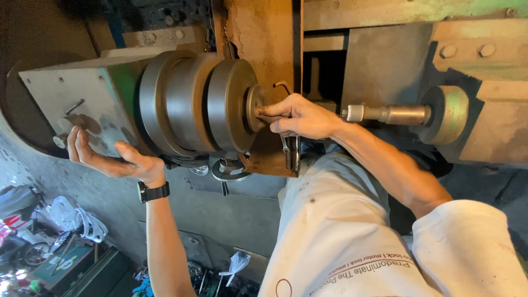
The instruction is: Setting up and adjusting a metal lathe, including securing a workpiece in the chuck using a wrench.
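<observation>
A large stepped steel chuck (192, 107) sticks out of a worn green machine head (82, 93). A small brass-coloured disc (254, 107) sits on the chuck's face. My right hand (300, 116) is closed at that disc, pinching a thin bent metal key (283, 86) whose hooked end shows above my knuckles. My left hand (110, 157) is palm up with its fingers spread, the fingertips beside a small lever knob (60, 141) on the machine head. It holds nothing. A black watch (153, 191) is on that wrist.
A steel spindle with a pale tip (385, 114) points at my right hand from a round housing (448, 113). A rusty plate (264, 33) stands behind the chuck. Clutter, tools and white plastic bags (71, 217) lie on the floor at lower left.
</observation>
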